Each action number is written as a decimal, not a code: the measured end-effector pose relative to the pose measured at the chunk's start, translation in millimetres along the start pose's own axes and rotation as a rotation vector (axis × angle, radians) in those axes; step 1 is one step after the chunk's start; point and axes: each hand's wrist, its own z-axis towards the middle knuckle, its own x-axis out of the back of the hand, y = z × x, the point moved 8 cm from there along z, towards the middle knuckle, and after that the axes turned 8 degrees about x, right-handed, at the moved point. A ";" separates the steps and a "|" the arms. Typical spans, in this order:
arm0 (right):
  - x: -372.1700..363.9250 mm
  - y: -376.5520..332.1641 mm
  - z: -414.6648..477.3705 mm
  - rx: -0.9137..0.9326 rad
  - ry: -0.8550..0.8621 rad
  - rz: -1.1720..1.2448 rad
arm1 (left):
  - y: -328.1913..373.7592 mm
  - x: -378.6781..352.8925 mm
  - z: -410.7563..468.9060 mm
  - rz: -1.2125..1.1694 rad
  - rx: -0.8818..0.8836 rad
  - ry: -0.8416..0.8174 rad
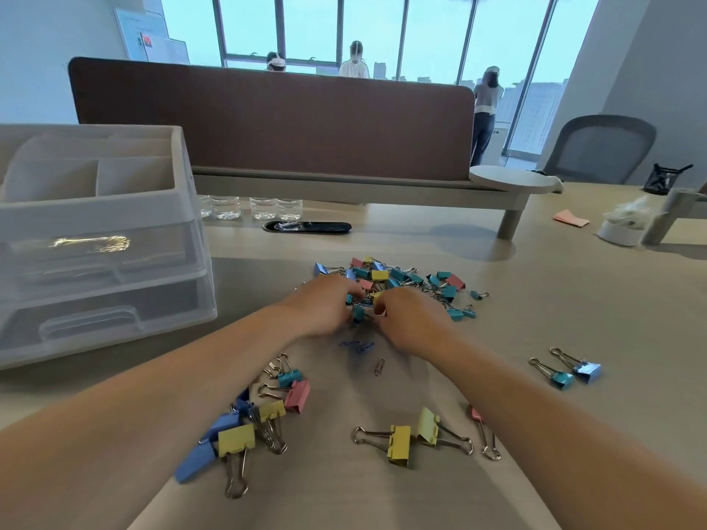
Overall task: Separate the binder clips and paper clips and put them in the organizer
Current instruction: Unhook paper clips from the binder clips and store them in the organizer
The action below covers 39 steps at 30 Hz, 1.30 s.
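**Hands sorting in the clip pile, organizer waiting off to the left**

Big binder clips (245,426) are lying loose beside the left forearm. Two yellow clips (399,445) are sitting between the forearms with their wire handles pointing sideways. A little further out, a few blue paper clips (361,346) and one brown paper clip (379,366) are resting on the table (574,300), just on the near side of the hands. The brown one is lying with its long axis running roughly near to far.

Beyond them the two hands are meeting at the near edge of the pile of small clips (405,281). The left hand (325,307) is curling its fingers and seems to be pinching a teal clip (358,311). The right hand (409,319) is curled too, with a bit of yellow showing at its fingertips, but blur is hiding whether it is holding anything. Off to the right, a pair of clips (574,372) is lying well apart from the rest.

Nothing is showing in the organizer (95,239) yet, so the sorting looks to be at an early stage. It is standing left of the pile and slightly further back, its top compartments facing up and both drawers closed. The left hand is the nearer one, so any carry is likely going leftward and up over the rim.
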 end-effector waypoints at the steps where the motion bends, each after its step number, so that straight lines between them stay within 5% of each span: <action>1: 1.1 -0.2 2.3 -0.001 0.015 0.000 | 0.2 -1.4 2.2 0.004 -0.005 -0.006; 39: 12.9 42.9 -46.5 -0.107 -0.051 0.190 | 21.4 -13.3 -25.1 -0.040 -0.092 -0.051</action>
